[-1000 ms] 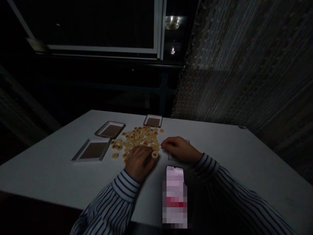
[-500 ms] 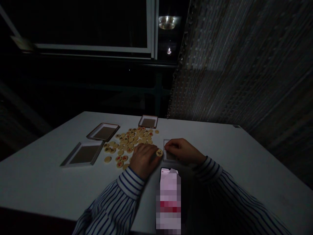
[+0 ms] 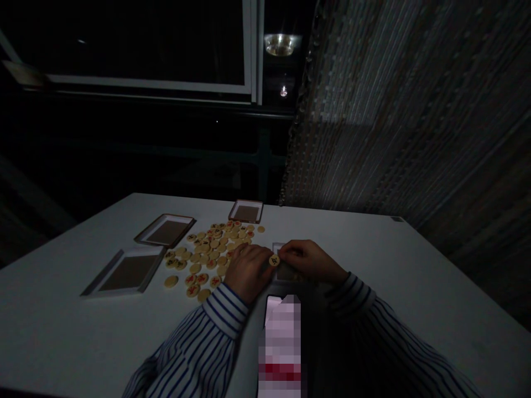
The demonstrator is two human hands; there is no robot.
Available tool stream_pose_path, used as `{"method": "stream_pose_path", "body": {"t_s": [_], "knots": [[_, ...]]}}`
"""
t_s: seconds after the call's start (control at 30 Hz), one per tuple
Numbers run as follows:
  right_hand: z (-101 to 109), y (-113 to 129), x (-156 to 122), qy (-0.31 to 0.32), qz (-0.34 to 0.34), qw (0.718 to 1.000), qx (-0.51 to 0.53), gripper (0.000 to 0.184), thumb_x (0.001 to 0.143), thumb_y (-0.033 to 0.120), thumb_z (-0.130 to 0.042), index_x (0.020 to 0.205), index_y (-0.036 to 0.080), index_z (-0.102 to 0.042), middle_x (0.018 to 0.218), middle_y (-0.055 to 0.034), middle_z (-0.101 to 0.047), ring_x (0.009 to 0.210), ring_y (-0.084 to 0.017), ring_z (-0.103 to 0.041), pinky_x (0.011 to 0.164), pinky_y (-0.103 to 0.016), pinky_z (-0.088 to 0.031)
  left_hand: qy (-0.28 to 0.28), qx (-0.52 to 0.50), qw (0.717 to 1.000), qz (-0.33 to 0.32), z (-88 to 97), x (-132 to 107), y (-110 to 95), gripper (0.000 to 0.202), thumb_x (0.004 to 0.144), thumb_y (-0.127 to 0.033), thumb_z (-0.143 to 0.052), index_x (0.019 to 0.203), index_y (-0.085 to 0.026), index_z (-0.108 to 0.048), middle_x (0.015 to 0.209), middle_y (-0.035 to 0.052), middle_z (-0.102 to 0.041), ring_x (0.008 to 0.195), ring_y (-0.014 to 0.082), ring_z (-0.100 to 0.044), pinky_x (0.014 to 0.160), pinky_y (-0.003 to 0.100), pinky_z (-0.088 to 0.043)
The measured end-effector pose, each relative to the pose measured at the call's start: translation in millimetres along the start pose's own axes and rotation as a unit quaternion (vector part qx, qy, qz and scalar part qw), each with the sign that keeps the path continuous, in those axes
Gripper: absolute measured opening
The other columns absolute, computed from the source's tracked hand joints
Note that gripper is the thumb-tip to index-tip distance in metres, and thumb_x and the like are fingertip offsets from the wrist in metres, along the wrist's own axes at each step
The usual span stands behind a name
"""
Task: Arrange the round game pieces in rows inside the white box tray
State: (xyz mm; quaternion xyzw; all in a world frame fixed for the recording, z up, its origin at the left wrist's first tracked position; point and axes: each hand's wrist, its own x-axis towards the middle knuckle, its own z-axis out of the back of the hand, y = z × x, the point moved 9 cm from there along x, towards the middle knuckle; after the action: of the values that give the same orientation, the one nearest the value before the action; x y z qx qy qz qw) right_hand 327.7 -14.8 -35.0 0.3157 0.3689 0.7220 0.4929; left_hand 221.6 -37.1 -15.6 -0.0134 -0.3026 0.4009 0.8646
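My left hand (image 3: 252,271) grips a round Chinese chess piece (image 3: 274,260) at its fingertips, the dark character facing me. Right beside it, my right hand (image 3: 309,260) is closed in a pinch, fingertips at the piece's right edge; whether they grip it or something else I cannot make out. Under the two hands lies a small shallow box (image 3: 286,273), partly covered by the right hand. Loose chess pieces (image 3: 213,255), some with red and some with dark characters, spread in a heap left of and beyond my left hand.
Two open shallow boxes, a white-sided tray (image 3: 131,271) and a brown-rimmed lid (image 3: 166,230), lie to the left. Another small box (image 3: 246,211) is at the far side. A phone (image 3: 280,345) lies in front of me on the white table (image 3: 373,309). A bead curtain (image 3: 352,138) hangs at right.
My two hands have come closer together, the right fingertips now meeting the edge of the piece in my left hand. The view has shifted slightly.
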Motion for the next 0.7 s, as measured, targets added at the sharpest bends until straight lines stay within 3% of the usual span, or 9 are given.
{"method": "stream_pose_path", "body": {"t_s": [0.3, 0.53, 0.7], "knots": [[-2.5, -12.9, 4.7, 0.004, -0.021, 1.0, -0.001, 0.017, 0.071, 0.026, -0.053, 0.08, 0.014, -0.061, 0.073, -0.0032, -0.064, 0.067, -0.013, -0.058, 0.059, -0.023, -0.044, 0.009, -0.03, 0.999, -0.002, -18.9, -0.1, 3.8, 0.018, 0.076, -0.025, -0.052, 0.092, -0.021, -0.058, 0.091, 0.0029, -0.063, 0.09, 0.0188, -0.054, 0.088, 0.04, -0.034], [-3.6, -16.5, 5.1, 0.008, -0.042, 0.999, -0.009, 0.016, 0.069, 0.026, -0.055, 0.077, 0.014, -0.061, 0.071, -0.0026, -0.064, 0.065, -0.013, -0.058, 0.057, -0.022, -0.044, 0.005, -0.058, 0.998, -0.006, -22.4, -1.5, 5.2, 0.019, 0.077, -0.026, -0.051, 0.093, -0.021, -0.059, 0.09, 0.0032, -0.064, 0.088, 0.018, -0.055, 0.088, 0.038, -0.035], [0.7, -13.8, 5.1, -0.02, -0.045, 0.999, -0.005, 0.017, 0.071, 0.027, -0.053, 0.076, 0.014, -0.061, 0.067, -0.0019, -0.063, 0.064, -0.013, -0.057, 0.056, -0.022, -0.044, -0.029, -0.139, 0.988, 0.055, -22.9, -4.8, 17.8, 0.03, 0.072, -0.025, -0.057, 0.101, -0.019, -0.057, 0.094, 0.0056, -0.064, 0.089, 0.0193, -0.056, 0.081, 0.036, -0.042]]}}
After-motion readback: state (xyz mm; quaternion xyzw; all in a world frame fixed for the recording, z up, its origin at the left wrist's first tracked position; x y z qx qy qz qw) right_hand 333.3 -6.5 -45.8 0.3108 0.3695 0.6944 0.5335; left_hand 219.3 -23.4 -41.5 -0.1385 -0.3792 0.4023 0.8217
